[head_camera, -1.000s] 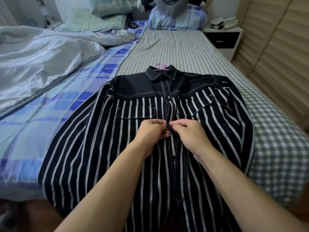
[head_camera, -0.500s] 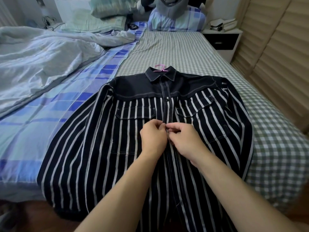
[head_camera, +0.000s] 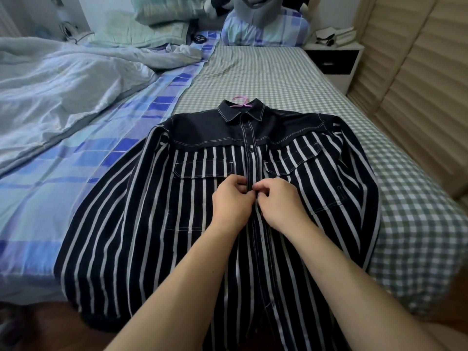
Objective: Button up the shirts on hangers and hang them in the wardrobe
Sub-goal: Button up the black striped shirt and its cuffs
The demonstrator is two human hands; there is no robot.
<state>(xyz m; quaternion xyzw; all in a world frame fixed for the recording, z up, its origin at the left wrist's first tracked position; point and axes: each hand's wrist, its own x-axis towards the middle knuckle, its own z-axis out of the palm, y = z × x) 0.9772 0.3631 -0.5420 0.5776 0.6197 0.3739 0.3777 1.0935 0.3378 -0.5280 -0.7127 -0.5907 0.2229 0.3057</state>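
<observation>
Both hands are brought together at the centre front of the shirt point(head_camera: 157, 224), at about chest-pocket height. The left hand point(head_camera: 231, 201) is seen from the back, knuckles up, fingers curled inward; the front edge of the shirt is pinched at its fingertips. The right hand point(head_camera: 279, 201) mirrors it, fingers bent and thumb tucked, with the opposite edge of the placket point(head_camera: 250, 163) pinched. The fingertips of the two hands nearly meet over the placket line; the button itself is hidden beneath them. Both forearms are extended from the lower edge of the view and converge toward the hands.

One fastened button point(head_camera: 250, 149) is seen on the placket above the hands. The shirt, dark with white vertical stripes and a plain dark yoke, is laid flat, front up, on the checked bed sheet point(head_camera: 278, 79), collar away from the person. A pink hanger hook point(head_camera: 240, 101) is seen protruding from the collar.

A rumpled pale duvet point(head_camera: 63, 84) is noted to the left, pillows point(head_camera: 162, 24) at the head of the bed, and a nightstand point(head_camera: 334, 62) at upper right.
</observation>
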